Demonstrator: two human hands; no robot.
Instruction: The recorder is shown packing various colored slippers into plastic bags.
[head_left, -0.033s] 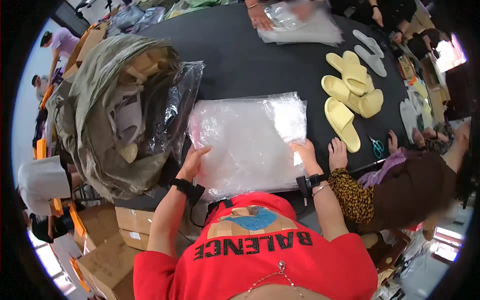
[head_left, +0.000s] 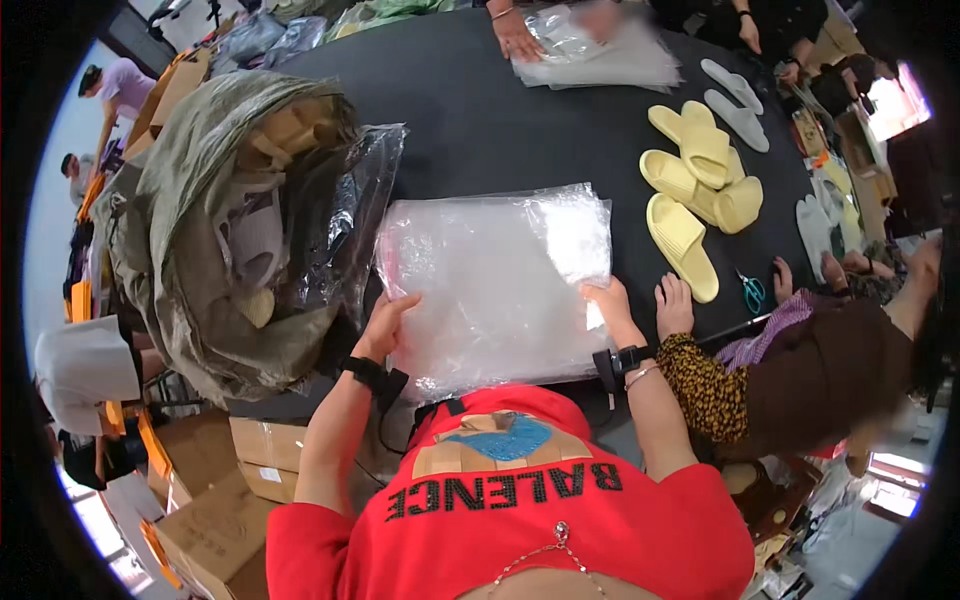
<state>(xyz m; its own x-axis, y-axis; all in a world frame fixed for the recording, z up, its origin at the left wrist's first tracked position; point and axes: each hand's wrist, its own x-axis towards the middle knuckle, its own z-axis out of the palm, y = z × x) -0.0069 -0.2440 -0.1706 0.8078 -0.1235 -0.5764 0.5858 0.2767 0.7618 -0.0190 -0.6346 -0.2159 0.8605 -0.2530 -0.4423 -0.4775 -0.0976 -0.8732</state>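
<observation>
A stack of clear plastic bags (head_left: 490, 285) lies flat on the black table in front of me. Its left edge is gripped by my left hand (head_left: 388, 325), thumb on top and fingers out of sight beneath. At the opposite edge my right hand (head_left: 612, 308) holds the stack in the same way, its thumb over the plastic. To the left, a grey-green woven sack (head_left: 165, 230) gapes, with a pale slipper (head_left: 252, 235) showing inside. Several yellow slippers (head_left: 682, 245) lie to the right of the bags.
Beside my right hand rests a co-worker's hand (head_left: 674, 305); teal-handled scissors (head_left: 752, 292) lie past it. Across the table another person's hand (head_left: 517, 40) touches more clear bags (head_left: 610, 65). Grey slippers (head_left: 738, 120) lie far right. Cardboard boxes (head_left: 215, 525) stand at lower left.
</observation>
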